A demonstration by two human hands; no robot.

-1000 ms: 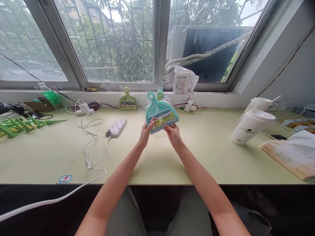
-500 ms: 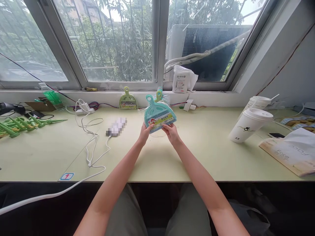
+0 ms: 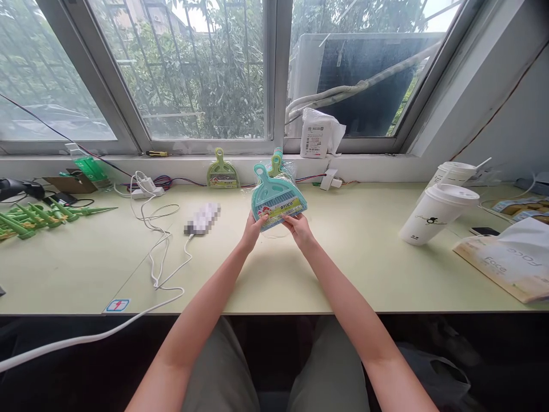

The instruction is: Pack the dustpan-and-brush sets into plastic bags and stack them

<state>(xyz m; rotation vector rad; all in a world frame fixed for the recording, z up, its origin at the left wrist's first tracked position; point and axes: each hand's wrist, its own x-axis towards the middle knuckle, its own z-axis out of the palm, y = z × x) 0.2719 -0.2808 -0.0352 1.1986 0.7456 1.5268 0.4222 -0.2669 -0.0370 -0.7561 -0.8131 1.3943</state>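
A small teal dustpan set in clear plastic wrap (image 3: 277, 197) is held upright over the pale green desk (image 3: 300, 269), its handle pointing up. My left hand (image 3: 252, 230) pinches its lower left corner, fingers closed on the wrap. My right hand (image 3: 299, 228) grips the lower right corner the same way. A green handle and another teal one stick up just behind the set. A second, green dustpan set (image 3: 223, 175) leans against the window ledge further back.
A white cable (image 3: 156, 252) and a power strip (image 3: 147, 190) lie to the left, beside green plastic pieces (image 3: 38, 216). Two lidded paper cups (image 3: 437, 212) and a paper bag (image 3: 506, 260) sit at the right. A white packet (image 3: 319, 134) stands on the sill.
The wrapped dustpan set has tipped back a little and moved slightly away from me and to the left. Both hands kept their grip on its lower corners.
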